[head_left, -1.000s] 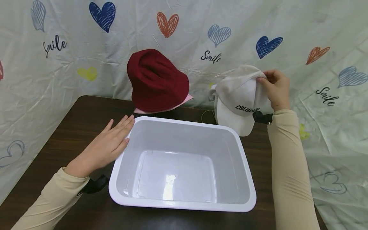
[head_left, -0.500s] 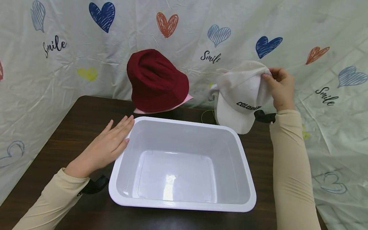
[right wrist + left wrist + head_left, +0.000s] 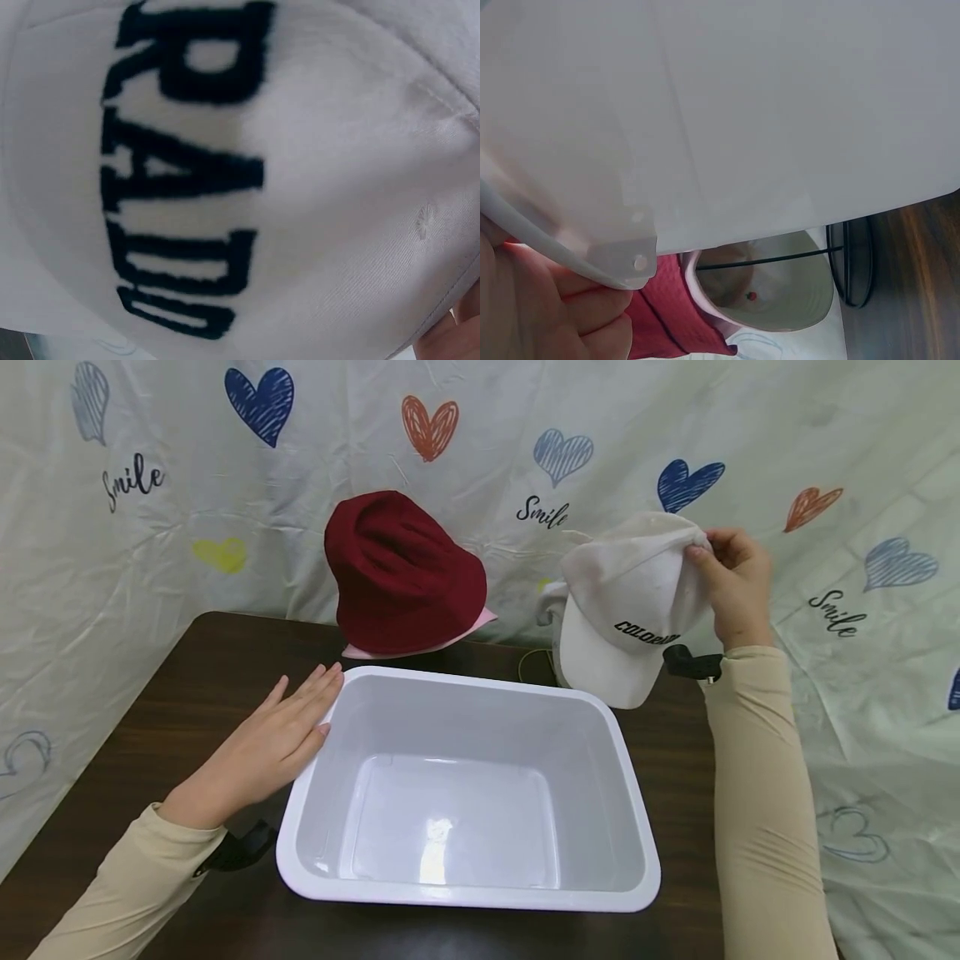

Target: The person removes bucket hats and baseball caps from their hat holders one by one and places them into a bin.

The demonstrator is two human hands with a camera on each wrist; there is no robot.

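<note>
In the head view, my left hand [image 3: 262,747] rests with straight fingers on the left rim of a white plastic basin [image 3: 468,900]. The left wrist view shows the fingers against the rim and the basin's outer wall [image 3: 780,105]. My right hand [image 3: 738,581] pinches the crown of a white baseball cap [image 3: 611,581] behind the basin's right corner. Its brim points down toward the table, and dark lettering on its front fills the right wrist view, with part of the hand [image 3: 450,334] at the lower right edge.
A dark red bucket hat [image 3: 405,581] stands behind the basin, a pink edge [image 3: 442,647] below it. Black wire loops [image 3: 853,262] and a pale hollow opening [image 3: 780,289] show beside it in the left wrist view. A printed curtain [image 3: 480,435] hangs behind the brown table [image 3: 150,710].
My right hand has moved the white cap slightly up and to the right. The left hand stays on the basin's rim, and the head view has shifted a little.
</note>
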